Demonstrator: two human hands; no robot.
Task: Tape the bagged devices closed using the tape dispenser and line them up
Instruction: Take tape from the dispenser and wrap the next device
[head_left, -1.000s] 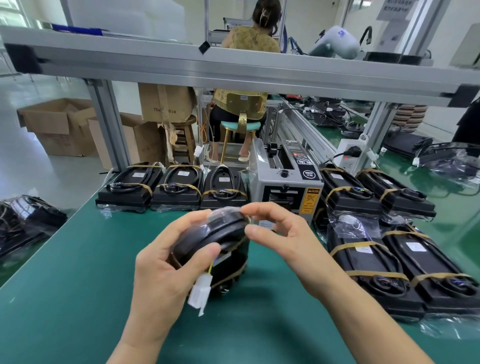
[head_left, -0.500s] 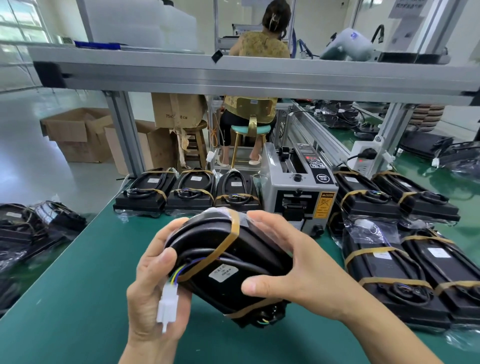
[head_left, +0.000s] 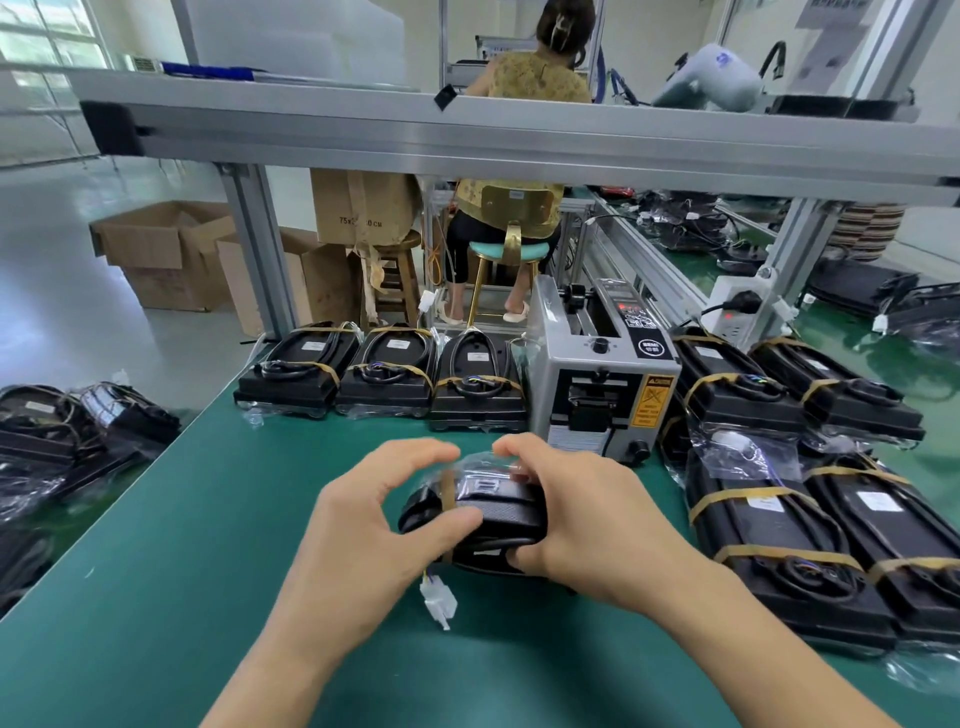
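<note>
1. Since half a second back: both hands lowered the bagged device (head_left: 480, 519) from a raised, tilted hold down toward the counter (head_left: 182, 545). It now shows its end face rather than its cabled top.
2. Left hand (head_left: 374, 525): thumb on the device's near-left edge, fingers arched over the top, forefinger at the clear bag film. Half-curled pinch around the left side.
3. Right hand (head_left: 587, 519): wrapped over the device's right side, fingertips on the plastic at the top, thumb underneath at the near edge. Closed on the device.
4. Device is black, in a clear bag, with a tan tape band (head_left: 448, 491) running over its left part. White plug (head_left: 439, 603) on short wires hangs off its near side, just above the counter.
5. Cannot tell if the device bottom touches the counter or sits just above it.
6. Tape dispenser (head_left: 602, 384): grey box, centre-far on the counter, directly beyond the hands, slot facing near.
7. Row of three taped devices (head_left: 382, 376) lined up left of the dispenser along the far edge, side by side and touching.
8. More taped devices (head_left: 779, 525) right of the dispenser, in two ranks running near to far.
9. Loose heap of bagged devices (head_left: 62, 431) at the far-left counter edge.
10. Another person (head_left: 519, 156) sits on a stool beyond the counter, back to the camera.
</note>
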